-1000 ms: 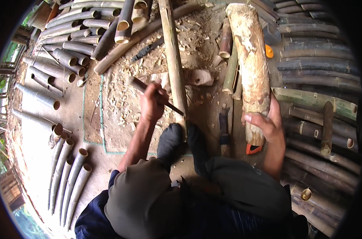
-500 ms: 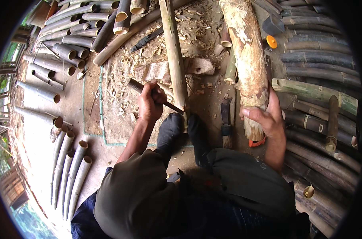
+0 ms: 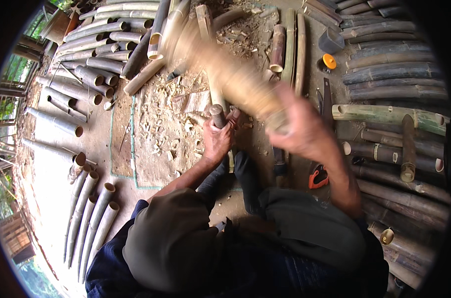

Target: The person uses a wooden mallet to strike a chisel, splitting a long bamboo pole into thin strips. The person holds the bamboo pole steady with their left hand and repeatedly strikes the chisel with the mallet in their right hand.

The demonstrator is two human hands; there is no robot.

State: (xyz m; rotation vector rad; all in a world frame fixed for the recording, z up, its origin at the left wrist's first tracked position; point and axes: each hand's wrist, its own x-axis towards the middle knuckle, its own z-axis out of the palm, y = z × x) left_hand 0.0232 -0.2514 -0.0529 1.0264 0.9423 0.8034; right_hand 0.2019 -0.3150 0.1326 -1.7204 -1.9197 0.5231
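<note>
Wooden mallet point(image 3: 238, 82) has swung leftward in right hand point(image 3: 302, 124).

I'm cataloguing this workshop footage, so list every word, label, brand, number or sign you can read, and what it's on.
None: no text can be read anywhere in this picture.
The wooden log in the right hand is motion-blurred, so any small marking there couldn't be read.
The saw and yellow lid show no legible lettering.
</note>
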